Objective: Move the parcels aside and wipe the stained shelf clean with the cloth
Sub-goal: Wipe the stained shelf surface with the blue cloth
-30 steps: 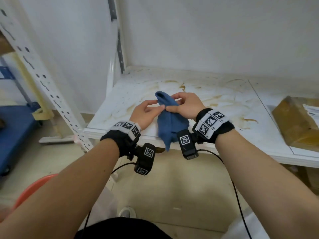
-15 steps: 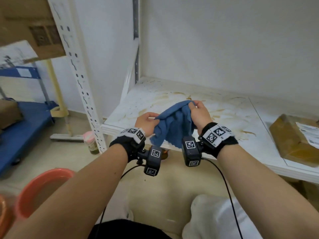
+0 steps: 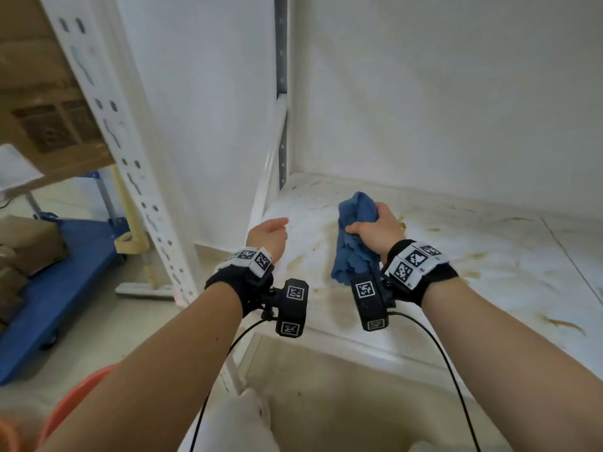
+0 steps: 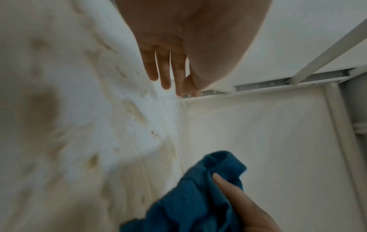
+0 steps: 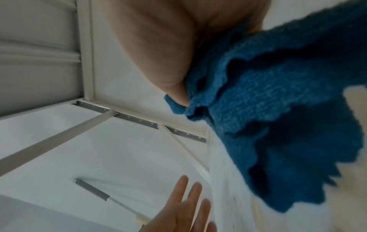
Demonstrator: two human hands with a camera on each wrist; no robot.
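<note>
My right hand (image 3: 372,228) grips a bunched blue cloth (image 3: 354,236) above the white shelf (image 3: 456,272), whose surface carries brown stains (image 3: 561,322). The cloth's loose end hangs down by my right wrist and fills the right wrist view (image 5: 278,109). My left hand (image 3: 269,234) hovers over the shelf's left end, empty, with its fingers straight (image 4: 164,69). The cloth (image 4: 198,196) also shows low in the left wrist view. No parcel from the shelf is in view.
A perforated white upright (image 3: 120,151) stands at the left, with a grey post (image 3: 282,93) in the back corner. A blue trolley (image 3: 55,275) with brown boxes (image 3: 23,246) sits on the floor at left. An orange basin (image 3: 75,399) is low left.
My left hand has let go of the cloth and moved left with its fingers straightened. My right hand now holds the cloth alone, bunched, farther in over the shelf. The camera has swung left and the brown parcel has left the view.
</note>
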